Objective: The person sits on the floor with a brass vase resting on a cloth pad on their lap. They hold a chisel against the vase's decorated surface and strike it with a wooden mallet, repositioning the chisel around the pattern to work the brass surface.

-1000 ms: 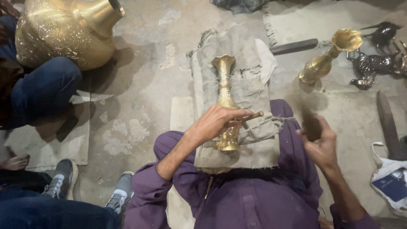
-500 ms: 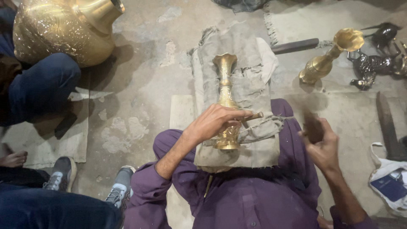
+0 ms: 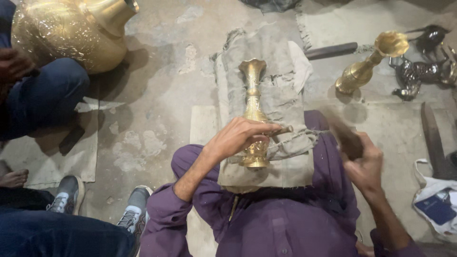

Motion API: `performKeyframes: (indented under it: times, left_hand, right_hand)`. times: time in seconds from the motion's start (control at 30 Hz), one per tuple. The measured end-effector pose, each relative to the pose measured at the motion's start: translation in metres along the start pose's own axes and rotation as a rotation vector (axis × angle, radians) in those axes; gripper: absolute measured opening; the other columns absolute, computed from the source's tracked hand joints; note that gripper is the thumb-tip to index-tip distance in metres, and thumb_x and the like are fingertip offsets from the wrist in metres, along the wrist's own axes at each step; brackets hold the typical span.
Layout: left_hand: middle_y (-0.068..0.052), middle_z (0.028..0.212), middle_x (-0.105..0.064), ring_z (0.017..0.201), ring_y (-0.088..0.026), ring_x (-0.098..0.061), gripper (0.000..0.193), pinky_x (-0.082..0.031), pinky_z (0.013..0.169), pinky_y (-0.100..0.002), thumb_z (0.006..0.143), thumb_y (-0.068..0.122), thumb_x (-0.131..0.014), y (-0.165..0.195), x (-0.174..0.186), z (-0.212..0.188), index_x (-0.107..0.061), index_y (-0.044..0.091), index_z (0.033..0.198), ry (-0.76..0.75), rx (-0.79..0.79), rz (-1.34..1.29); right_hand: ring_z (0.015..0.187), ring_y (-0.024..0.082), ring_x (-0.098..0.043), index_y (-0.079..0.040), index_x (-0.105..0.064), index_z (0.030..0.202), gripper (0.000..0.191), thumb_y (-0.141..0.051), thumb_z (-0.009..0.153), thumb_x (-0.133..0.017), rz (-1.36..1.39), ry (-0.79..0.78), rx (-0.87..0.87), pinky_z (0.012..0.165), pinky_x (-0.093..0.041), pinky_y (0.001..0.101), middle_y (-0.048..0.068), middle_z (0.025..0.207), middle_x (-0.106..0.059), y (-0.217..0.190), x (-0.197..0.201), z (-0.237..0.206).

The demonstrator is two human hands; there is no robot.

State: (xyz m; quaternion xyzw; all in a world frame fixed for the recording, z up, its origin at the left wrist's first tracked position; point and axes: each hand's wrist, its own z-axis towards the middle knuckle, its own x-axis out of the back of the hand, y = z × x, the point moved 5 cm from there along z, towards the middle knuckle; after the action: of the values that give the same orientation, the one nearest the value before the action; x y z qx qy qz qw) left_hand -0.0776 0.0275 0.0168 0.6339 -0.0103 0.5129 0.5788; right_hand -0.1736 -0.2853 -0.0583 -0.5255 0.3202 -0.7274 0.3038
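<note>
The left hand [image 3: 238, 138] presses down on a slim brass vase [image 3: 253, 114] lying on a folded grey cloth [image 3: 281, 95] across the person's lap, its fingers pinching a thin metal punch [image 3: 282, 129] against the vase's belly. The right hand [image 3: 364, 164] is raised off to the side, closed around a blurred dark hammer [image 3: 342, 135]. A second brass vase [image 3: 369, 64] stands on the floor beyond, and a big brass pot [image 3: 66, 33] sits by another person's knee.

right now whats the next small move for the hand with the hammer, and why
Probably a short downward tap onto the punch's head. The left hand pins a small metal punch against the slender engraved brass vase lying on the grey folded cloth, while the right hand holds a dark blurred hammer raised beside it.
</note>
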Motion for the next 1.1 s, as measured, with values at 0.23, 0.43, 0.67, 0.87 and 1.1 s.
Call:
performKeyframes:
  times: [0.23, 0.43, 0.67, 0.87, 1.1]
  left_hand:
    - [-0.008, 0.110, -0.077, 0.090, -0.029, -0.074, 0.049, -0.059, 0.076, -0.039, 0.090, 0.017, -0.076, -0.004, -0.002, -0.004, -0.065, 0.022, 0.137, -0.006, -0.015, 0.019]
    - [-0.006, 0.110, -0.078, 0.086, -0.028, -0.075, 0.049, -0.058, 0.073, -0.039, 0.090, 0.019, -0.076, -0.003, -0.004, -0.004, -0.065, 0.024, 0.137, 0.005, 0.011, 0.014]
    - [-0.007, 0.113, -0.077, 0.089, -0.028, -0.075, 0.048, -0.058, 0.075, -0.039, 0.091, 0.020, -0.075, -0.007, -0.004, -0.007, -0.065, 0.024, 0.137, 0.042, -0.048, 0.016]
    - [-0.009, 0.111, -0.076, 0.087, -0.031, -0.073, 0.047, -0.057, 0.075, -0.040, 0.089, 0.020, -0.077, -0.011, -0.005, -0.009, -0.067, 0.020, 0.135, 0.031, -0.027, 0.058]
    - [-0.006, 0.116, -0.076, 0.096, -0.028, -0.075, 0.042, -0.060, 0.082, -0.037, 0.092, 0.019, -0.075, -0.007, -0.001, -0.012, -0.067, 0.019, 0.133, 0.052, -0.082, 0.003]
  right_hand:
    - [0.096, 0.023, -0.069, -0.005, -0.068, 0.119, 0.037, 0.002, 0.084, -0.075, -0.210, 0.020, 0.022, 0.085, -0.056, 0.0359, 0.015, 0.103, -0.072, -0.005, -0.001, -0.001]
    - [0.096, 0.022, -0.070, -0.003, -0.068, 0.124, 0.053, 0.003, 0.071, -0.068, -0.312, -0.087, 0.109, 0.082, -0.055, 0.0354, 0.016, 0.108, -0.074, -0.012, 0.004, 0.003]
    - [0.090, 0.019, -0.070, -0.006, -0.068, 0.123, 0.041, 0.003, 0.084, -0.069, -0.233, -0.026, 0.059, 0.084, -0.056, 0.0346, 0.014, 0.104, -0.074, -0.008, 0.000, 0.006]
    - [0.091, 0.028, -0.071, -0.007, -0.068, 0.119, 0.048, 0.005, 0.073, -0.074, -0.303, -0.040, 0.128, 0.081, -0.056, 0.0372, 0.016, 0.103, -0.074, -0.018, 0.003, 0.003]
    - [0.082, 0.021, -0.070, -0.008, -0.064, 0.122, 0.036, 0.001, 0.087, -0.069, 0.093, -0.096, -0.074, 0.071, -0.055, 0.0317, 0.011, 0.094, -0.072, -0.006, 0.003, 0.008]
